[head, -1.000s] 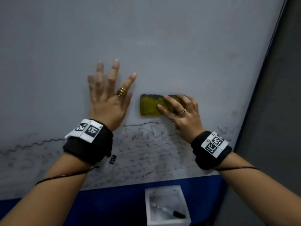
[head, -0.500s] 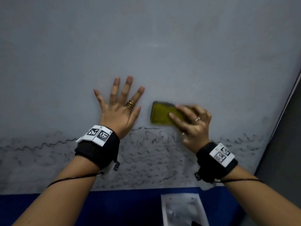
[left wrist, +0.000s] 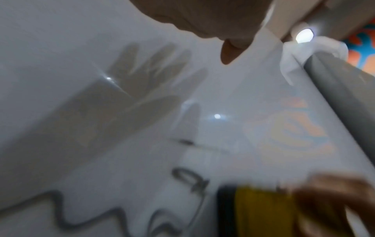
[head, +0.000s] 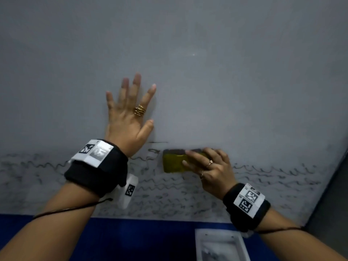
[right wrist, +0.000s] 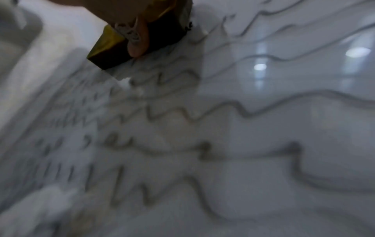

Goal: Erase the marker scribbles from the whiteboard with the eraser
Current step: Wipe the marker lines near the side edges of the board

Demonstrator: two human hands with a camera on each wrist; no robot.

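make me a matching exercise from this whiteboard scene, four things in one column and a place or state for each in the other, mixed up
Things:
1. left hand
2. eraser
3. scribbles
4. white tray

Places or states:
A. gripped by the right hand at the top of the marks
B. below the whiteboard, against the blue band
C. fingers spread over clean board
D. wavy dark lines across the lower board

Pairs: 1-C, 2-A, 3-D, 4-B

Black wristbands (head: 98, 172) with white coded tags, thin dark cords; gold ring (head: 140, 110) on left hand (head: 128, 117)
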